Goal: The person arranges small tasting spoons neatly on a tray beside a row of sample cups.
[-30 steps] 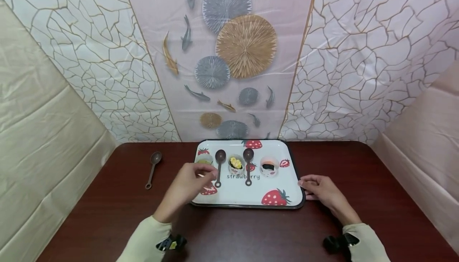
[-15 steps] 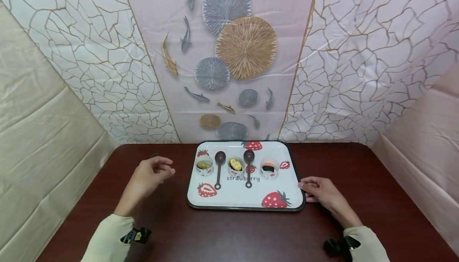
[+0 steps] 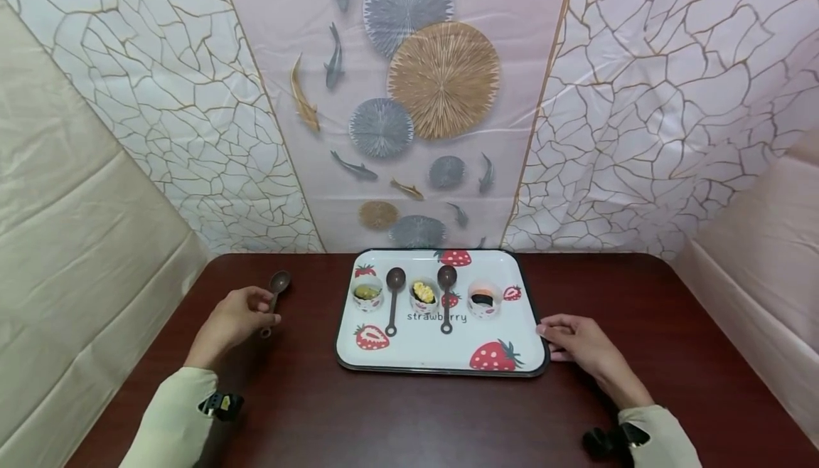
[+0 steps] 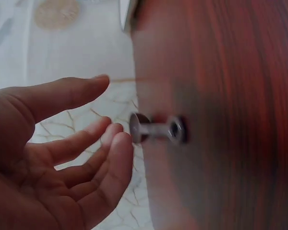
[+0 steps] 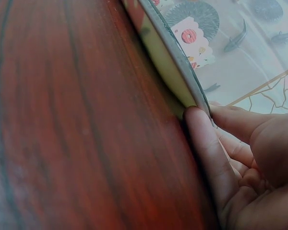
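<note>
At the left of the table my left hand (image 3: 233,322) hovers over a dark brown measuring spoon (image 3: 279,282). In the left wrist view the thumb and fingers (image 4: 120,153) are apart and hold nothing, with the spoon (image 4: 156,130) just beyond the fingertips. My right hand (image 3: 582,343) pinches the right rim of a white strawberry-print tray (image 3: 435,351) between thumb and finger; the right wrist view shows both at the tray's edge (image 5: 175,52). On the tray lie two more brown measuring spoons, one left (image 3: 394,301) and one right (image 3: 446,301).
Three small paper cups stand in a row on the tray: one with green contents (image 3: 367,296), one with yellow (image 3: 424,296), one with an orange and black piece (image 3: 483,300). The dark red wooden table (image 3: 384,418) ends at a patterned cloth backdrop (image 3: 409,190).
My left hand has moved from the left side of the tray across to the loose spoon at the left. The right hand has stayed at the tray's rim.
</note>
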`<action>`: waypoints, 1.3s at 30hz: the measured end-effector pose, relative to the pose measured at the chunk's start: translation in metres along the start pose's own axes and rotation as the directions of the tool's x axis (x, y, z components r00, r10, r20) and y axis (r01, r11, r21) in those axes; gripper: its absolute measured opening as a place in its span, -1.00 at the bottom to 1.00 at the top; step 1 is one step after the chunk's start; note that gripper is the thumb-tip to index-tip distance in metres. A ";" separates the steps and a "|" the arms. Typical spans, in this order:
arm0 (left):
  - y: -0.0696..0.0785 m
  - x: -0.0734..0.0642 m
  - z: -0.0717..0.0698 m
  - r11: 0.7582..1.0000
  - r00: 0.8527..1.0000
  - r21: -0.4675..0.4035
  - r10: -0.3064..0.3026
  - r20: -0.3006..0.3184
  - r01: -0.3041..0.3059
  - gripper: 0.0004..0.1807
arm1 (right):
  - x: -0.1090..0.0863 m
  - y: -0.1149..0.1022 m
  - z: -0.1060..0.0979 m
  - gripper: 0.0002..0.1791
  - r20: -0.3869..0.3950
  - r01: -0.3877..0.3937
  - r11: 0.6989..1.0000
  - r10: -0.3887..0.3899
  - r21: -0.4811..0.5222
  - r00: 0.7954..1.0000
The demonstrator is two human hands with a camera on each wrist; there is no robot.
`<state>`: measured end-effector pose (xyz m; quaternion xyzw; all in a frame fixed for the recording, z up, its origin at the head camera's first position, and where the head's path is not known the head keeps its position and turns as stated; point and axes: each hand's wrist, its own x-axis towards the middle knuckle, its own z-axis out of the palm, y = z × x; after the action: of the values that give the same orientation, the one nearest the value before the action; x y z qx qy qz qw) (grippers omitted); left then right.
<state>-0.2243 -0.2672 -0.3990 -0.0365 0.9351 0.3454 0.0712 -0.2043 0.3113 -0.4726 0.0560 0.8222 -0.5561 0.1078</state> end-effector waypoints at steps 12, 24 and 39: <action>-0.024 0.010 -0.009 0.988 0.990 0.093 -0.129 0.051 0.124 -0.59 | 0.000 -0.004 0.006 -0.52 0.006 0.036 0.999 -0.037 0.014 0.999; -0.028 0.014 -0.006 0.985 0.987 0.070 -0.158 0.018 0.156 -0.77 | -0.003 -0.006 0.005 -0.51 0.015 0.028 1.000 -0.028 0.008 0.999; -0.028 0.018 0.004 0.984 0.991 0.129 -0.127 0.041 0.121 -0.80 | -0.002 -0.003 -0.002 -0.49 0.003 0.008 1.000 -0.008 -0.011 1.000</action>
<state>-0.2381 -0.2864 -0.4231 -0.0817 0.9489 0.2812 0.1176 -0.2033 0.3118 -0.4690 0.0515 0.8253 -0.5521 0.1072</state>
